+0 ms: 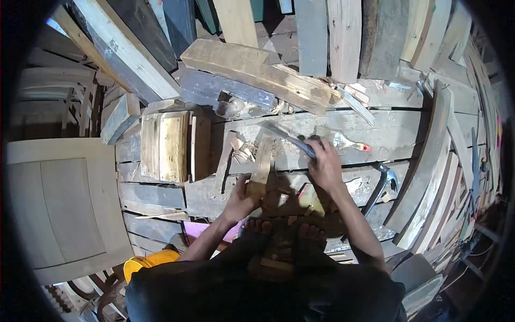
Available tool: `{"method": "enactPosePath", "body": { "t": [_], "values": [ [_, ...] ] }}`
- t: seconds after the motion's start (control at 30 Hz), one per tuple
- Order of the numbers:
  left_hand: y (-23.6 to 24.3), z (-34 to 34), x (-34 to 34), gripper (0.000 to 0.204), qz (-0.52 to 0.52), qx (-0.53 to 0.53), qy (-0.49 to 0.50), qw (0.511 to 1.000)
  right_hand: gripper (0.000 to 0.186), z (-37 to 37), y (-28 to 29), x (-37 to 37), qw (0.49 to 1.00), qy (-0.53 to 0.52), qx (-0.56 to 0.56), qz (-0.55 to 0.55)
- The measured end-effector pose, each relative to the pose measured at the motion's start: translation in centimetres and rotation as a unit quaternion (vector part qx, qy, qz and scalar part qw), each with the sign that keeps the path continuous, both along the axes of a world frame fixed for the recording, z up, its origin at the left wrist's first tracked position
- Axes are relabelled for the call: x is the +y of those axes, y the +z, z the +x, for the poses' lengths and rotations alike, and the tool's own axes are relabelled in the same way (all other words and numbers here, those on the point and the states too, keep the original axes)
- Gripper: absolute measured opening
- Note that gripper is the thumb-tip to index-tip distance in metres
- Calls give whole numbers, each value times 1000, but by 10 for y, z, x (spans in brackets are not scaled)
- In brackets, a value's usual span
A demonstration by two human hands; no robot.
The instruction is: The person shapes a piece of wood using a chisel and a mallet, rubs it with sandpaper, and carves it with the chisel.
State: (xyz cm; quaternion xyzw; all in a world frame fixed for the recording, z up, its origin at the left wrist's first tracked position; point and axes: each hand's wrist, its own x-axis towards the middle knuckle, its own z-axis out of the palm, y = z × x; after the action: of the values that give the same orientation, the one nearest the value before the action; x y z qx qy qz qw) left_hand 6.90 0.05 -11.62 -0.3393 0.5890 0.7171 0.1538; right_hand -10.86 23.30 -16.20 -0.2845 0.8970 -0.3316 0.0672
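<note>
My left hand is closed round the near end of a short wooden piece, which points away from me. In my right hand is a long dark blade-like tool. Its far end reaches left, over or close to the far end of the wooden piece; I cannot tell if they touch. Wood shavings lie just left of the piece, beside a thin wooden strip. A paintbrush with a red and yellow handle end rests right of my right hand.
A claw hammer lies at the right. Thick wooden beams cross the far side of the planks. Wooden blocks stand at the left near a panel door. A yellow container sits near left. Curved boards line the right.
</note>
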Motion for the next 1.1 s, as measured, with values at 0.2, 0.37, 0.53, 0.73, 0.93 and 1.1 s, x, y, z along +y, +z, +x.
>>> {"method": "enactPosePath", "body": {
  "t": [0.2, 0.37, 0.53, 0.73, 0.93, 1.1],
  "values": [
    [23, -25, -42, 49, -171, 48, -147, 973, 49, 5, 2, 12, 997, -77, 9, 8],
    [57, -45, -95, 52, -157, 88, -115, 977, 41, 22, 20, 20, 992, -49, -115, -17],
    [70, -55, -148, 49, -233, 176, -91, 952, 42, 23, 23, 40, 986, -22, -163, -13],
    [107, -64, -170, 36, -237, 177, 1, 955, 51, 10, 37, 41, 981, 24, -193, 9],
    [130, -76, -163, 28, -340, 218, 29, 914, 60, 4, 61, 48, 956, 35, -291, 7],
    [144, -92, -174, 36, -365, 231, 27, 902, 75, -7, 68, 77, 903, 73, -423, 16]
  ]
}}
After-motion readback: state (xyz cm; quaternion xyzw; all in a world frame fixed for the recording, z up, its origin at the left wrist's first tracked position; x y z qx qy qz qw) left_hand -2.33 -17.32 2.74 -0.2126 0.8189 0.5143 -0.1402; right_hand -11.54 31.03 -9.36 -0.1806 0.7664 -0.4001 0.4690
